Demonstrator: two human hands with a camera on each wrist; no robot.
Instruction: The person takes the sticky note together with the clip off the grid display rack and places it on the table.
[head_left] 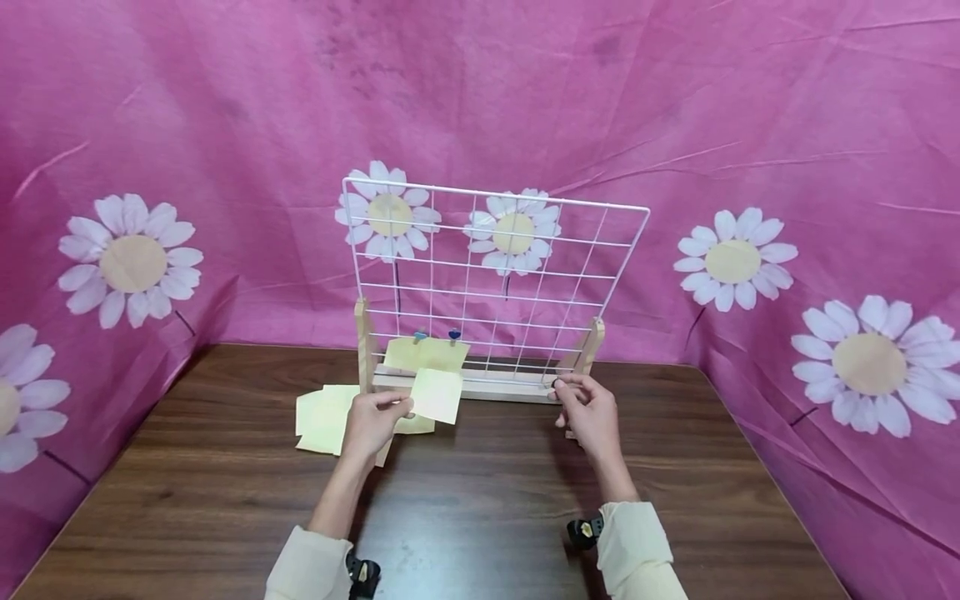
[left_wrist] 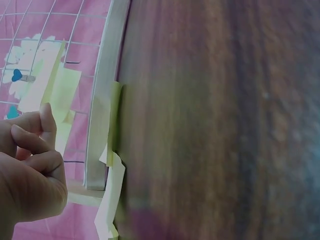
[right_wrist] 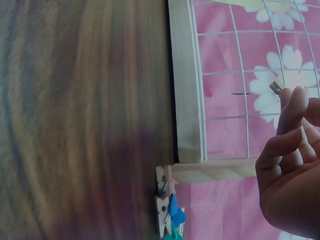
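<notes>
Pink daisy backdrop (head_left: 465, 92) behind both hands; wood-grain tabletop (head_left: 675, 442) below them. White wire grid panel (head_left: 491, 296) leans up beyond the hands, its wooden stand (head_left: 510, 390) across the gap between them.

Left hand (head_left: 372, 423): pinching a pale yellow sticky note (head_left: 438, 397) by its left edge, thumb and fingertips only; note sits to the right of those fingers. Right hand (head_left: 590, 410): pinching a small clip (right_wrist: 274, 88) at the fingertips, palm otherwise empty. Clip type: can't tell, mostly hidden.

Loose notes (head_left: 322, 419) lie left of and beneath the left hand. Hung note (head_left: 427, 354) is just beyond it, under a teal clip (head_left: 420, 335) and a dark blue clip (head_left: 454, 334). Spare wooden clothespins (right_wrist: 163, 202) sit below the right hand.

Handling, my read: square the note's top edge to a horizontal wire before clipping. Keep left fingertips at the edge, clear of the bite. Squeeze the clip's tail, catch paper and wire together. Main risk: paper folding or slipping if the clip bites only the corner.
</notes>
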